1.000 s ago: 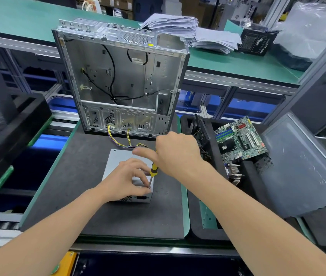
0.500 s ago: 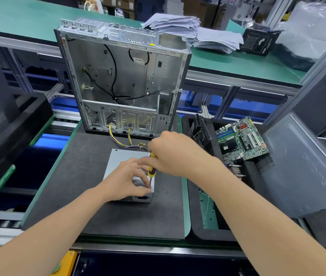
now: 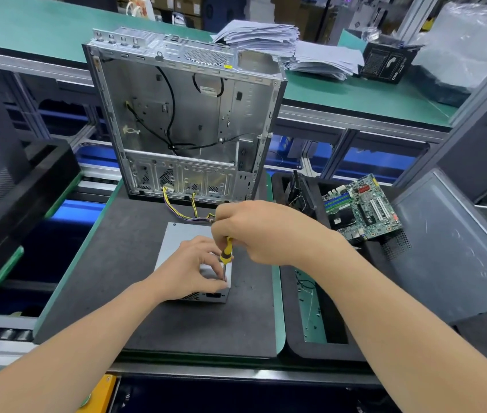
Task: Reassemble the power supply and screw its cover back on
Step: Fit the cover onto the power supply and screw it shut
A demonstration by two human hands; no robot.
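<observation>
A grey metal power supply [image 3: 181, 238] lies flat on the dark foam mat [image 3: 135, 257], its yellow and purple cables [image 3: 176, 208] trailing toward the open computer case. My right hand [image 3: 254, 231] grips the top of a yellow-handled screwdriver [image 3: 226, 251], which stands nearly upright with its tip at the supply's near right corner. My left hand [image 3: 194, 268] rests on the cover, and its fingertips pinch the screwdriver's shaft close to the tip. The screw itself is hidden by my fingers.
An empty open computer case [image 3: 182, 114] stands upright behind the mat. A black foam tray [image 3: 319, 347] to the right holds a green motherboard [image 3: 361, 205] and small screws. A grey side panel [image 3: 450, 242] leans at far right. Paper stacks [image 3: 266, 37] lie on the back bench.
My right hand has moved down and closed round the screwdriver handle, its pointing finger now curled in. The left hand and the power supply stay where they were.
</observation>
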